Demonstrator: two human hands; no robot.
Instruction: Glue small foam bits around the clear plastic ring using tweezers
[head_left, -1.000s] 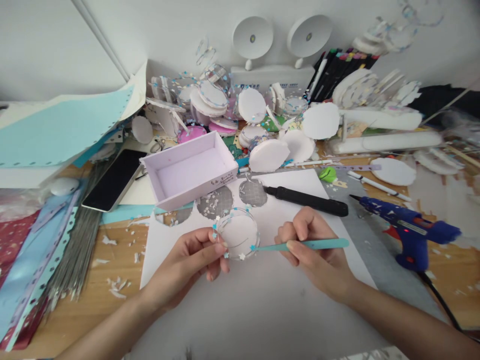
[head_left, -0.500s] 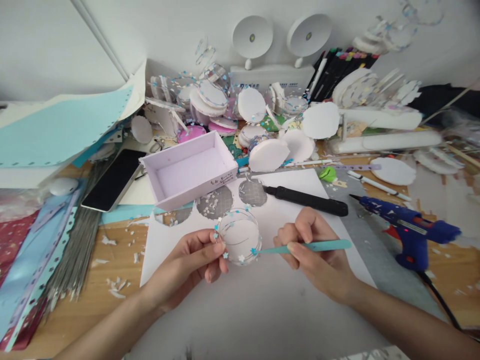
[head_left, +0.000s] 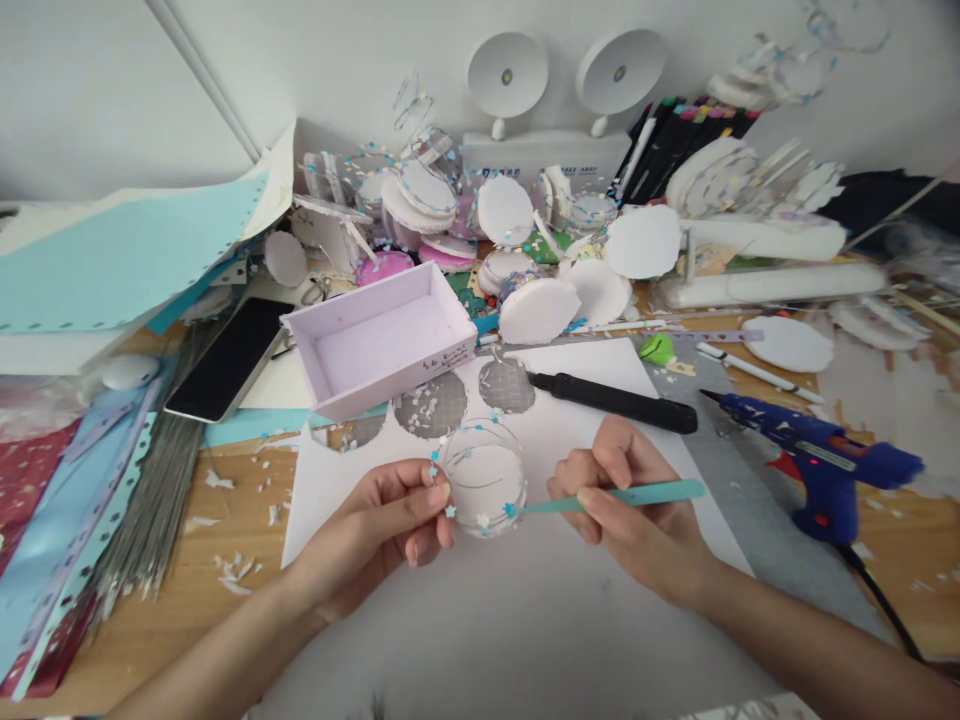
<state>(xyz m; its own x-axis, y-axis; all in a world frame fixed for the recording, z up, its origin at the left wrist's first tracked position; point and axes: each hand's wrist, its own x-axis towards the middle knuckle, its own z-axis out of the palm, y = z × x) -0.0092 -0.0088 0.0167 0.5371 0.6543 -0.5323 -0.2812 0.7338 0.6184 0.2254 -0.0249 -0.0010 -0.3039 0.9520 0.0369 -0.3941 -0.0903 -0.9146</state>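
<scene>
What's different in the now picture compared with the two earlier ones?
The star-trimmed wire ring has shifted slightly right and toward the person. The tip of the teal tweezers moved the same way, still at a blue star. Nothing was picked up or let go: the left hand keeps the ring, the right hand the tweezers. The lilac box and blue glue gun stayed put.
</scene>
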